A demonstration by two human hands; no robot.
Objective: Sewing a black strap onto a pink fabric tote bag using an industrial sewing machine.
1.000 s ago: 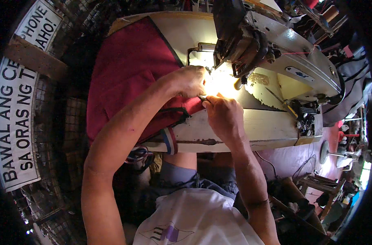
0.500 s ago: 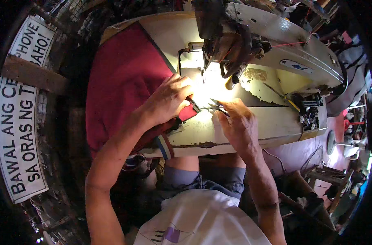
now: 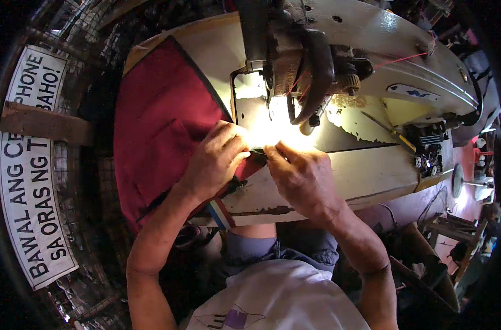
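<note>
A dark red cloth (image 3: 157, 118) with black binding along its edges lies on the left part of the sewing machine table (image 3: 316, 181). At its near right corner my left hand (image 3: 214, 157) is closed, pinching the black-bound edge. My right hand (image 3: 305, 176) comes to the same corner from the other side, thumb and fingers pressed together on the black edge. The two sets of fingertips are a short gap apart, just in front of the sewing machine (image 3: 316, 63) and its lit needle area. No snips show now; my right palm is hidden.
Red thread (image 3: 401, 61) runs to the machine head. A yellow-handled tool (image 3: 401, 140) lies on the right, beside a bobbin winder (image 3: 429, 154). A striped ribbon (image 3: 222, 213) hangs over the table's front edge. A white sign (image 3: 33, 209) is fixed on the left.
My right hand has moved left to the cloth corner and closed there; the small snips seen in it earlier are out of sight. The view has shifted slightly.
</note>
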